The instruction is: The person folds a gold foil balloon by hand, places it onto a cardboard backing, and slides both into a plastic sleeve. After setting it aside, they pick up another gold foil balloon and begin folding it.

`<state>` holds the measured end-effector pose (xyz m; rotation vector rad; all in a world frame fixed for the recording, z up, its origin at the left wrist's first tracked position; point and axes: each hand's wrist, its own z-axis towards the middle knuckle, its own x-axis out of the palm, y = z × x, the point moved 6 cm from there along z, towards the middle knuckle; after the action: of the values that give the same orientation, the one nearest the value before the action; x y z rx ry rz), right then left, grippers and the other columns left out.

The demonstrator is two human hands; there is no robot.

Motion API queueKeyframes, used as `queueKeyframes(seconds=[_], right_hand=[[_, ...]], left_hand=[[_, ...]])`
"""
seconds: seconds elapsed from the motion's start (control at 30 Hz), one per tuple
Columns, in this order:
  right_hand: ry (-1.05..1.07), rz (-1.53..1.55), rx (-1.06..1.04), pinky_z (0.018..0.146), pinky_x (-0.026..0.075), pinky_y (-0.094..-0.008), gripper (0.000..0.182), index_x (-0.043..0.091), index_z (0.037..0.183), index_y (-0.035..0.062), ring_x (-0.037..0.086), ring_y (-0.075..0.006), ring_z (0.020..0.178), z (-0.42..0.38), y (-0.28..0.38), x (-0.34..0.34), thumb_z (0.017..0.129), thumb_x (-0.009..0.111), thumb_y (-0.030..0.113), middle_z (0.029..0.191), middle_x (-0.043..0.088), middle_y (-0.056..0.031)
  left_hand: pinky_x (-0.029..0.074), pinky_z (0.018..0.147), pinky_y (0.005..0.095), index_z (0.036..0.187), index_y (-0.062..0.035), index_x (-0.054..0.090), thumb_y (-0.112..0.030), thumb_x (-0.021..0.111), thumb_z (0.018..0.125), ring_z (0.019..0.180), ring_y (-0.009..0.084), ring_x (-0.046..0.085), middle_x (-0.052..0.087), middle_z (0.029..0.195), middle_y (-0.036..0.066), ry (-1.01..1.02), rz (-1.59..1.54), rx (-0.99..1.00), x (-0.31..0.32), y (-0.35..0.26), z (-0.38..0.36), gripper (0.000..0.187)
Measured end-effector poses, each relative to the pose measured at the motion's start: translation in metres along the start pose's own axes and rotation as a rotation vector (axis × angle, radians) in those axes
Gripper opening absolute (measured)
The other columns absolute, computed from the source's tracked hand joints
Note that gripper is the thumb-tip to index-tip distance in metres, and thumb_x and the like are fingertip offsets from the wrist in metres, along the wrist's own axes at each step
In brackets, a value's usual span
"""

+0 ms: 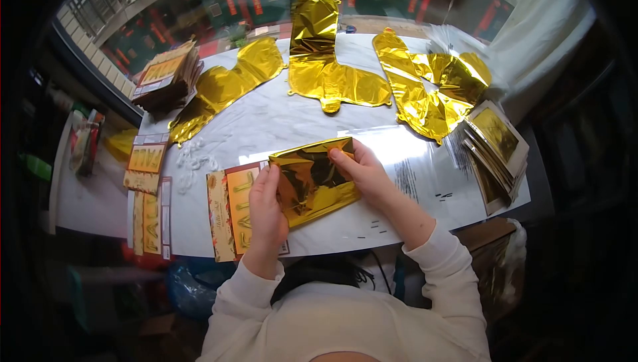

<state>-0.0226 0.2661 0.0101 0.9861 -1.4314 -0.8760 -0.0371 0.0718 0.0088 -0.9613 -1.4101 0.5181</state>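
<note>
Evidently, your left hand [267,210] and right hand [367,174] grip opposite sides of the folded, shiny gold foil rectangle [312,192], probably so its layers lie flat.

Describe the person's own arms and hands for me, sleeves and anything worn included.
The left hand and right hand are bare, with no gloves, and no ring, watch or bracelet shows. The left sleeve and right sleeve are plain white, soft and loose, creased, and end on the forearms.
</note>
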Motion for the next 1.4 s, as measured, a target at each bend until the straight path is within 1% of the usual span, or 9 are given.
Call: queueKeyframes(seconds=[0.27,0.53,0.87,1.07,1.13,1.17,1.23,1.33,1.4], right_hand=[[-0.012,-0.008,-0.044,0.069,0.04,-0.0209,0.024,0.063,0.122,0.0067,0.049,-0.0028,0.077,0.001,-0.003,0.001,0.106,0.069,0.023,0.095,0.062,0.0054],[-0.033,0.018,0.017,0.097,0.052,-0.0277,0.036,0.06,0.134,0.0031,0.066,-0.0127,0.112,-0.004,-0.004,0.003,0.105,0.069,0.023,0.124,0.07,-0.006],[0.049,0.145,0.061,0.103,0.052,-0.0304,0.036,0.059,0.138,-0.0002,0.066,-0.0144,0.117,0.0,-0.009,0.002,0.107,0.066,0.018,0.13,0.07,-0.0074],[0.016,0.066,0.123,0.101,0.054,-0.0311,0.037,0.06,0.137,-0.0003,0.068,-0.0146,0.113,0.003,-0.017,-0.015,0.105,0.068,0.018,0.127,0.072,-0.0067],[-0.071,0.265,0.075,0.1,0.055,-0.0318,0.036,0.062,0.135,0.0015,0.069,-0.015,0.112,0.0,0.002,-0.015,0.104,0.07,0.019,0.124,0.072,-0.0059],[-0.072,0.263,0.075,0.1,0.055,-0.0318,0.036,0.062,0.135,0.0015,0.069,-0.015,0.112,0.002,0.002,-0.02,0.104,0.07,0.019,0.124,0.072,-0.0059],[-0.29,0.285,0.054,0.095,0.056,-0.0321,0.035,0.063,0.132,0.0045,0.07,-0.0149,0.106,0.004,-0.003,-0.048,0.102,0.073,0.02,0.12,0.072,-0.0048],[-0.377,0.332,0.005,0.09,0.056,-0.0302,0.025,0.068,0.121,0.0073,0.07,-0.0145,0.097,0.0,0.009,-0.054,0.101,0.074,0.021,0.108,0.074,-0.0034],[-0.429,0.432,-0.014,0.089,0.056,-0.0285,0.015,0.073,0.11,0.0082,0.071,-0.0146,0.094,0.001,0.011,-0.061,0.101,0.075,0.02,0.099,0.076,-0.0024]], left_hand=[[0.05,0.105,0.0298,0.137,-0.0021,0.062,-0.024,0.048,0.115,0.117,0.0143,0.065,0.07,0.128,0.008,-0.027,0.093,0.049,0.005,-0.013,0.012,0.034],[0.057,0.088,0.0244,0.122,-0.0022,0.066,-0.022,0.051,0.114,0.099,0.0103,0.07,0.074,0.113,0.004,-0.077,0.107,0.132,0.001,-0.004,0.015,0.026],[0.052,0.085,0.0215,0.11,-0.0034,0.069,-0.029,0.051,0.115,0.091,0.0059,0.065,0.073,0.103,0.002,-0.167,0.082,0.159,-0.005,-0.004,0.016,0.031],[0.052,0.1,0.0294,0.134,-0.0003,0.064,-0.026,0.052,0.114,0.115,0.014,0.066,0.071,0.126,0.011,-0.087,0.156,0.134,-0.003,-0.01,0.006,0.035],[0.043,0.116,0.0389,0.154,-0.0007,0.048,-0.023,0.067,0.104,0.141,0.0286,0.054,0.057,0.15,0.021,-0.076,0.628,0.358,-0.007,-0.024,-0.016,0.058],[0.043,0.116,0.0389,0.154,-0.0007,0.048,-0.023,0.067,0.104,0.141,0.0286,0.054,0.057,0.15,0.021,-0.075,0.626,0.358,-0.009,-0.041,-0.03,0.058],[0.027,0.126,0.0525,0.164,-0.0047,0.032,-0.022,0.081,0.089,0.157,0.0396,0.032,0.038,0.166,0.024,0.397,1.414,0.402,0.017,-0.075,-0.068,0.091],[0.022,0.125,0.0632,0.164,-0.0077,0.034,-0.019,0.088,0.076,0.157,0.0448,0.028,0.032,0.168,0.026,0.584,1.927,0.169,-0.005,-0.077,-0.103,0.104],[0.022,0.123,0.0661,0.163,-0.0091,0.037,-0.014,0.085,0.078,0.157,0.0448,0.028,0.03,0.169,0.024,0.541,1.96,0.125,-0.034,-0.067,-0.114,0.097]])
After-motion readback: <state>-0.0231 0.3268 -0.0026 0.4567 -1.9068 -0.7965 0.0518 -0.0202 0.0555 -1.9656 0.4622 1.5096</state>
